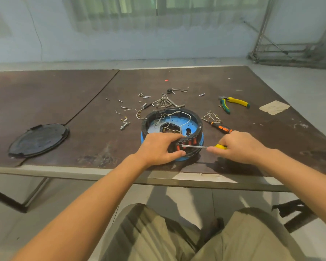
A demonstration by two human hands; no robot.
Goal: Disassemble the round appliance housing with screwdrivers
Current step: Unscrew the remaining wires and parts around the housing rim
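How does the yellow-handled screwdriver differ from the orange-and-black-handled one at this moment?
The yellow-handled screwdriver is gripped in the right hand; the orange-and-black-handled screwdriver lies untouched on the brown table. The yellow one's shaft points left at the near wall of the round blue-and-black housing; the orange one lies slantwise right of that housing. Both have bare metal shafts.

Both arms bare: left forearm [102, 194] and right forearm [299, 172] uncovered from the near frame edge up to the wrists. Left hand [158, 147] and right hand [241, 146] bare too. Lower body in a khaki-beige garment [149, 238] of loose cloth, creased, with dark shadow bands across the left thigh. Right thigh [252, 240] in the same cloth, smoother. Shorts or trousers: cannot tell, hem out of frame.
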